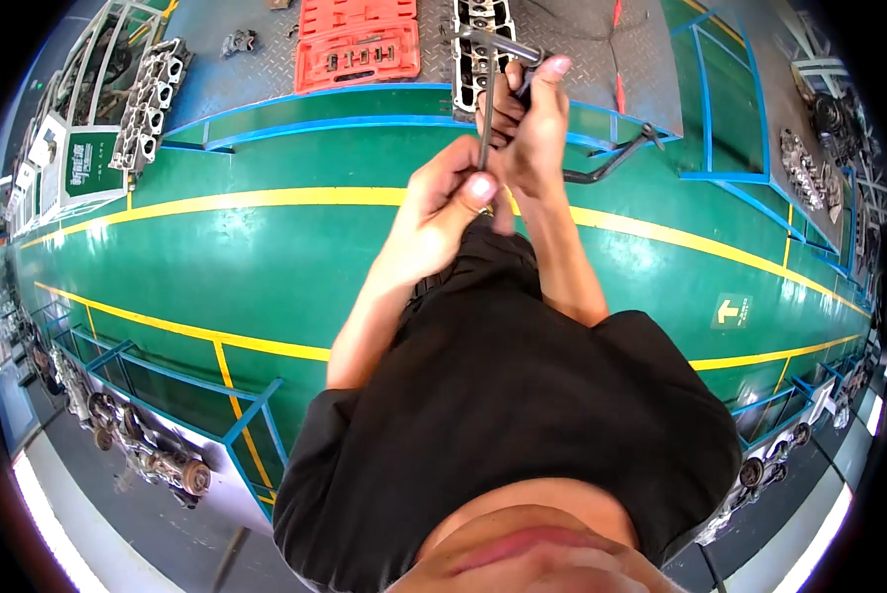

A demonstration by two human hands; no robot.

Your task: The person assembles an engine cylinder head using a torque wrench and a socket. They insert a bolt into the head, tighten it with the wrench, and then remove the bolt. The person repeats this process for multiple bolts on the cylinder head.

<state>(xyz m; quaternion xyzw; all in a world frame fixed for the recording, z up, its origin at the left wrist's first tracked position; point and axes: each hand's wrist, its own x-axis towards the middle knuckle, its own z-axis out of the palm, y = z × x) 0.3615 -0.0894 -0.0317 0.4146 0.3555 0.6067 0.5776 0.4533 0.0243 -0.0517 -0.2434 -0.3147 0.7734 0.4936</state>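
A metal tool with a slim rod (488, 104) and a thicker crossbar (503, 42) at its far end is between my hands, above the near edge of the bench. My left hand (443, 203) pinches the rod's near end between thumb and fingers. Beside the rod, my right hand (537, 133) has its fingers curled round a dark part below the crossbar, thumb pointing up. Just behind the tool lies a cylinder head (466, 84) on the bench, partly covered by it. A black bent bar (612, 166) shows right of my right wrist; its support is hidden.
The blue-framed metal bench (246, 74) carries an open red tool case (357, 64) and a small grey metal part (238, 42). Another cylinder head (152, 109) is at the far left. A blue frame (725, 178) stands at right, and engine parts (157, 460) are behind me at left.
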